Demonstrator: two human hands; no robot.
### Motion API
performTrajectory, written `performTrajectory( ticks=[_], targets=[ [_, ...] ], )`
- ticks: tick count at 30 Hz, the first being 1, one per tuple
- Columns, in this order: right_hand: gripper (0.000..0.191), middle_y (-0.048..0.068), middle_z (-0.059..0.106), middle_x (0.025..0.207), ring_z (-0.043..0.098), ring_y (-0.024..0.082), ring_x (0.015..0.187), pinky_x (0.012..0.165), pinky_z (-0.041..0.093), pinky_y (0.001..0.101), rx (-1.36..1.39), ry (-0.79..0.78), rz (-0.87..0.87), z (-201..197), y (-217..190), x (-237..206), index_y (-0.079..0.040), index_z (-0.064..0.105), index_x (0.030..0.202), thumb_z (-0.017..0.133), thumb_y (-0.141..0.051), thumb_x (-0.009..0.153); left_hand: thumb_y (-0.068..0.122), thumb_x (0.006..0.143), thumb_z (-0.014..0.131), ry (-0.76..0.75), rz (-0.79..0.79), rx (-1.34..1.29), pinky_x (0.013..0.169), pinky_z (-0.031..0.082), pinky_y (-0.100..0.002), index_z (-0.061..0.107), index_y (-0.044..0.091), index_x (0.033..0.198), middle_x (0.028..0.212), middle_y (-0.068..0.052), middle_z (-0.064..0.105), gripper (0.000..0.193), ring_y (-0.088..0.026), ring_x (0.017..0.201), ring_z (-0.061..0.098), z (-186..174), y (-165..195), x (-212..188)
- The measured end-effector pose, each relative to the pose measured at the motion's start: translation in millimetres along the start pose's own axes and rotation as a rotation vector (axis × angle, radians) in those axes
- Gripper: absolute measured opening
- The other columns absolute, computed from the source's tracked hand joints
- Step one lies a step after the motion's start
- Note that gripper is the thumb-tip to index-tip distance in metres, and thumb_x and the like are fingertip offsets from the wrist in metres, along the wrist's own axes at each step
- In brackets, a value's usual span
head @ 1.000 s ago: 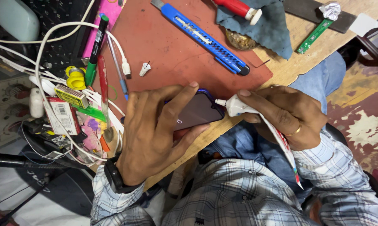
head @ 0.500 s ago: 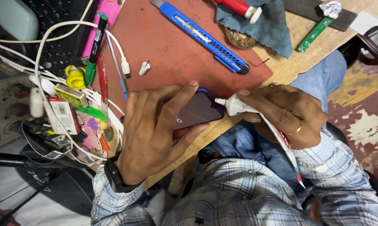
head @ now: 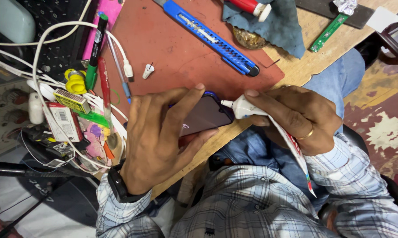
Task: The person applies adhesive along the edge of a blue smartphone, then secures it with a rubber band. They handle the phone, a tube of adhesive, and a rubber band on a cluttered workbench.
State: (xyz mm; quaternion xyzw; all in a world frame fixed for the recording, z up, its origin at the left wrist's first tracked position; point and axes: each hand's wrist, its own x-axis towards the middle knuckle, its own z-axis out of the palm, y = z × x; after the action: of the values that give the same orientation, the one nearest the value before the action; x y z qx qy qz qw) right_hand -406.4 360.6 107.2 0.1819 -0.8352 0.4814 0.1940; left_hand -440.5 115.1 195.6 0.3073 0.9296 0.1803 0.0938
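Left hand (head: 161,136) grips the dark phone (head: 203,117) by its long edges, at the mat's 6 o'clock edge. Right hand (head: 296,117) pinches a white glue tube (head: 245,107), nozzle touching the phone's 3 o'clock corner. Phone: likely stiff, slick, glass fragile; hold by edges. Tube: soft, light. Yellow matchbox (head: 72,101) and red-white packet (head: 62,121) lie at 9 o'clock.

A dark phone (head: 205,115) with a blue rim lies tilted at the edge of the red mat, screen up, partly covered. A white glue tube (head: 247,107), flattened toward its tail, points its nozzle at what seems the phone's corner.
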Motion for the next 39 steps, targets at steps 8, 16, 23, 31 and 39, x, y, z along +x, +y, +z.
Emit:
performTrajectory(
  ticks=[8, 16, 23, 31, 39],
  targets=[
    [0.032, 0.012, 0.066, 0.093, 0.069, 0.020, 0.078, 0.070, 0.059, 0.0334, 0.003, -0.027, 0.009, -4.2, 0.0, 2.7, 0.001, 0.073, 0.111, 0.087, 0.004, 0.081, 0.035, 0.091, 0.088, 0.008, 0.001, -0.005, 0.096, 0.042, -0.046, 0.048, 0.007, 0.149, 0.127, -0.010, 0.060, 0.076, -0.029, 0.109, 0.057, 1.8, -0.5, 1.7],
    [0.034, 0.012, 0.064, 0.092, 0.071, 0.021, 0.080, 0.068, 0.059, 0.0330, 0.033, -0.026, -0.004, -4.6, -0.3, 2.4, 0.002, 0.072, 0.111, 0.089, 0.005, 0.081, 0.036, 0.093, 0.087, 0.010, 0.015, 0.000, 0.094, 0.042, -0.046, 0.049, 0.006, 0.149, 0.127, -0.011, 0.060, 0.074, -0.029, 0.108, 0.057, 4.3, -0.6, -2.1],
    [0.035, 0.013, 0.066, 0.094, 0.072, 0.023, 0.083, 0.071, 0.060, 0.0350, 0.042, -0.072, 0.018, -7.0, -1.3, 0.6, 0.003, 0.072, 0.111, 0.088, 0.005, 0.080, 0.036, 0.092, 0.088, 0.016, 0.011, -0.004, 0.097, 0.042, -0.046, 0.048, 0.007, 0.149, 0.128, -0.010, 0.059, 0.075, -0.029, 0.110, 0.057, 5.7, -1.0, -3.6],
    [0.035, 0.013, 0.067, 0.091, 0.072, 0.024, 0.083, 0.074, 0.062, 0.0353, 0.049, -0.057, -0.012, -5.3, 0.1, 0.5, 0.004, 0.071, 0.110, 0.087, 0.006, 0.079, 0.035, 0.092, 0.088, 0.018, 0.013, -0.007, 0.101, 0.043, -0.048, 0.047, 0.007, 0.149, 0.129, -0.011, 0.059, 0.076, -0.030, 0.113, 0.056, 6.0, -0.6, -4.7],
    [0.034, 0.012, 0.066, 0.090, 0.072, 0.023, 0.081, 0.071, 0.062, 0.0341, 0.061, -0.024, -0.021, -3.9, 2.8, -2.4, 0.003, 0.071, 0.110, 0.088, 0.005, 0.081, 0.036, 0.093, 0.088, 0.021, 0.017, -0.014, 0.101, 0.043, -0.048, 0.047, 0.007, 0.150, 0.129, -0.010, 0.058, 0.076, -0.030, 0.113, 0.056, 6.1, -0.4, -4.7]
  ],
)
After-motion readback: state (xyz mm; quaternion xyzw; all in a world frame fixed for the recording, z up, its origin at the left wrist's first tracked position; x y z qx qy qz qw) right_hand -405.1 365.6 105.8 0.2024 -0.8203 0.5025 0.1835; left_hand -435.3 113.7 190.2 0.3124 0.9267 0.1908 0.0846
